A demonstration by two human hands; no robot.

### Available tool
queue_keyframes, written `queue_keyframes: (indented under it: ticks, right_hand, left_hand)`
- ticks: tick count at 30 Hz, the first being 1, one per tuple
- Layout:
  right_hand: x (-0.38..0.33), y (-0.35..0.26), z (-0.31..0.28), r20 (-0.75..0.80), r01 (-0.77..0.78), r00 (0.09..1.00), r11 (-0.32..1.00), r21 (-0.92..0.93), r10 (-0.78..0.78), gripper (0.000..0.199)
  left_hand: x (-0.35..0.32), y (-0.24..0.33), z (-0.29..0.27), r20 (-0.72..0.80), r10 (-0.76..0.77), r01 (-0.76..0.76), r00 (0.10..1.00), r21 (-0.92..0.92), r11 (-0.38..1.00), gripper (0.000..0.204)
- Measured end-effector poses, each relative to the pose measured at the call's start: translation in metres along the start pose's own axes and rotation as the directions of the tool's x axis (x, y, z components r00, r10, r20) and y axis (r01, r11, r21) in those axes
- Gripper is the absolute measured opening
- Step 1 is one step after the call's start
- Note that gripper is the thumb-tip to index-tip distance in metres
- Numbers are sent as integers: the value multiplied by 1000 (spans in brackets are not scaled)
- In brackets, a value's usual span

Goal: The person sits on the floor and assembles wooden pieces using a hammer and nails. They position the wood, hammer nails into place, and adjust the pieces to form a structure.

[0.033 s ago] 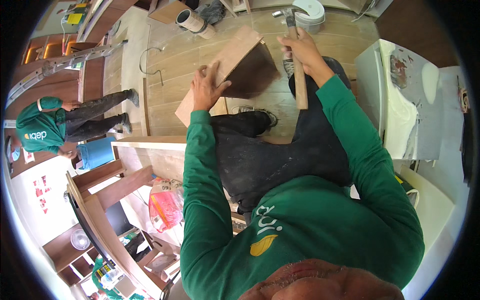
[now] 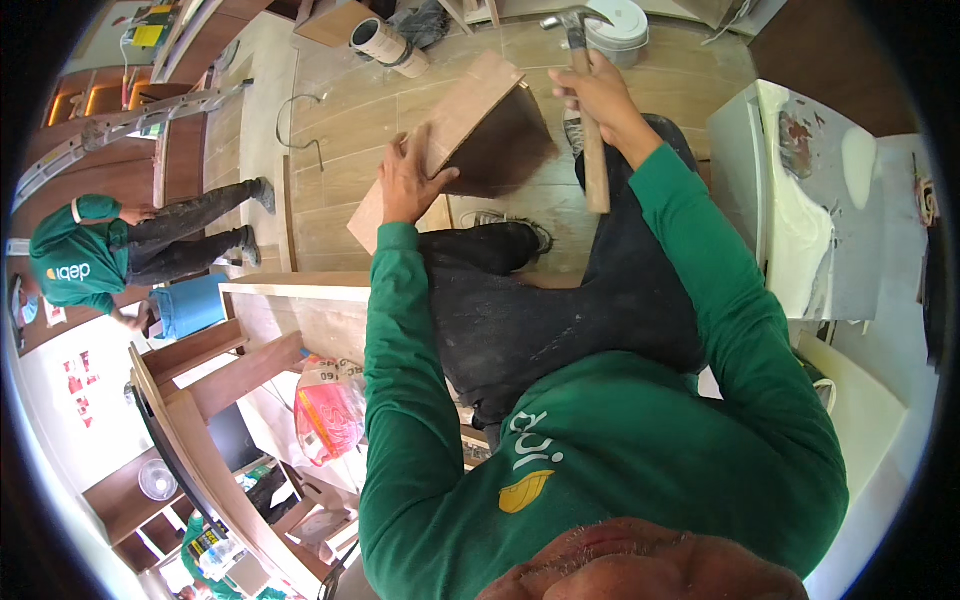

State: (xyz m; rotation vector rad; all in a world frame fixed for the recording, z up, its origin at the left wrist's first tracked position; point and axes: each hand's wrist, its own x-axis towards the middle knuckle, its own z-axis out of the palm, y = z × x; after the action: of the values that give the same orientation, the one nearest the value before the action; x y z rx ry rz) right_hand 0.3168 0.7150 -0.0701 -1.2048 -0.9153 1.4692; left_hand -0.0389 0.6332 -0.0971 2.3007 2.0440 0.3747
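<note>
My left hand (image 2: 410,182) grips the near edge of a wooden box-like piece (image 2: 474,100), fingers on its pale outer panel and thumb on the edge. The piece stands tilted on the floor, with a dark brown side toward my right. In my right hand (image 2: 606,100) is a claw hammer (image 2: 596,170), closed around its wooden handle. Its metal head points up and away, and the handle's end hangs down by my right leg. Hammer and wooden piece are apart.
A white lidded bucket (image 2: 618,40) stands beyond the hammer, and a cylindrical tub (image 2: 388,46) lies farther left. Another person (image 2: 85,245) in green is at the left near a ladder (image 2: 120,125). A paint-smeared white surface (image 2: 800,220) is at my right.
The hammer and my right hand have shifted very slightly up and left. The other person's lower hand has moved a little. My left hand keeps its hold.
</note>
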Motion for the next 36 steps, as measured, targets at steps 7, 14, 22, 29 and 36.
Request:
queue_keyframes:
  ticks: [7, 14, 22, 29, 36]
  right_hand:
    - [82, 44, 35, -12, 170, 983, 937, -306, -183, 55]
    - [11, 83, 51, -79, 11, 996, 939, -344, -41, 51]
    - [-93, 89, 49, -4, -324, 946, 946, 1, 324, 52]
    - [-100, 76, 55, 51, -353, 934, 935, -14, 353, 48]
    - [-109, 82, 59, 134, -363, 921, 931, -43, 365, 43]
  left_hand:
    - [1, -24, 3, 89, -109, 105, 990, 47, 993, 111]
    - [35, -90, -26, 277, 293, -334, 915, 114, 936, 117]
    - [50, -45, -11, 179, 309, -352, 934, 326, 877, 110]
    - [-37, -28, 26, -96, -340, 261, 935, -461, 848, 77]
    - [-41, 31, 19, 545, -379, 528, 748, -834, -159, 63]
